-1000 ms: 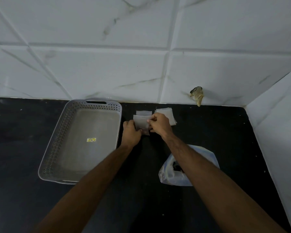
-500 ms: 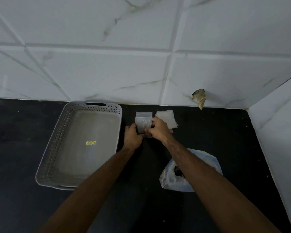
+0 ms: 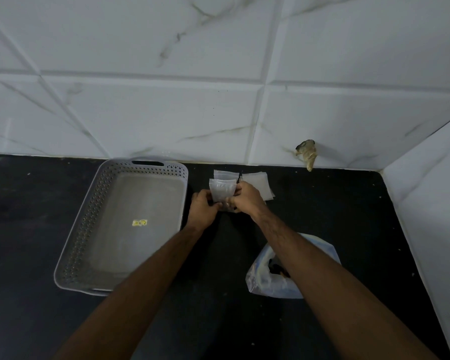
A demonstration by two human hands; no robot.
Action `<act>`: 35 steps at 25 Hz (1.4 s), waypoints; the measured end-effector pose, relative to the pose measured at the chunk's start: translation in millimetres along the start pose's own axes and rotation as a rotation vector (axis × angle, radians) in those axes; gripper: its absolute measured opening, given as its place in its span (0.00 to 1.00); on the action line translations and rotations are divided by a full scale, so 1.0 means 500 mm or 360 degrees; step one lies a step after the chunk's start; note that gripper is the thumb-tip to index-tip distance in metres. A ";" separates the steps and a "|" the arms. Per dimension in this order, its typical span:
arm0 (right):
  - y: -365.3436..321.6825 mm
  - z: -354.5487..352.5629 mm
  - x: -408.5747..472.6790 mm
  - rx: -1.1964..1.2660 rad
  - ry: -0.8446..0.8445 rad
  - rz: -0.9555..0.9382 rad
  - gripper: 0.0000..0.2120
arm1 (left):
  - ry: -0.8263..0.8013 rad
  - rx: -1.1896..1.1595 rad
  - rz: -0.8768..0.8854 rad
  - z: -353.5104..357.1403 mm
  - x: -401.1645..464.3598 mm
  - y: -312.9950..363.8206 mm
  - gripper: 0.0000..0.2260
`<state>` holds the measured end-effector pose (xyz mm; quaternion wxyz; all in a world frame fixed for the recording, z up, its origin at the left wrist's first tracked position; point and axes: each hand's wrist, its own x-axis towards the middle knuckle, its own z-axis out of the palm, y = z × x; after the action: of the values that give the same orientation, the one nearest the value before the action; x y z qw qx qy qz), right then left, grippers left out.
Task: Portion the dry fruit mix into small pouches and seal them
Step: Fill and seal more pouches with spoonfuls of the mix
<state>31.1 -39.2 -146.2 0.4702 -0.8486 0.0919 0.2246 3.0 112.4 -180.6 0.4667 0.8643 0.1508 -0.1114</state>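
both hands meet over the black table (image 3: 322,209), near its back edge. left hand (image 3: 202,207) and right hand (image 3: 246,200) hold one small clear pouch (image 3: 222,190) upright between them, fingers (image 3: 238,189) curled on its sides and lower part. its contents are too small to tell. a second small pouch (image 3: 225,174) lies just behind it, toward the wall. a stack of flat pouches (image 3: 257,181) lies beside the right hand, partly hidden by it. grey perforated basket (image 3: 94,216) sits to the left, just beside the left hand, with a yellow sticker (image 3: 139,222) on its floor. a large clear bag (image 3: 268,279) with dark pieces inside lies near the front right, under the right forearm.
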 end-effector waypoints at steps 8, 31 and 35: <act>0.000 -0.012 -0.015 -0.0284 0.0032 -0.0079 0.08 | 0.0122 -0.0165 0.0053 -0.007 -0.034 0.016 0.23; 0.114 -0.157 -0.018 0.0230 0.0484 0.0296 0.12 | -0.0570 0.0512 0.0489 0.100 -0.081 0.125 0.24; 0.112 -0.167 -0.030 0.0225 0.0450 0.0260 0.11 | -0.0527 0.0399 0.0542 0.093 -0.086 0.114 0.20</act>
<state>22.1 -140.5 -143.2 0.4914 -0.8261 0.2414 0.1335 -18.9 37.0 -147.5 0.3864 0.8983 -0.0900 -0.1890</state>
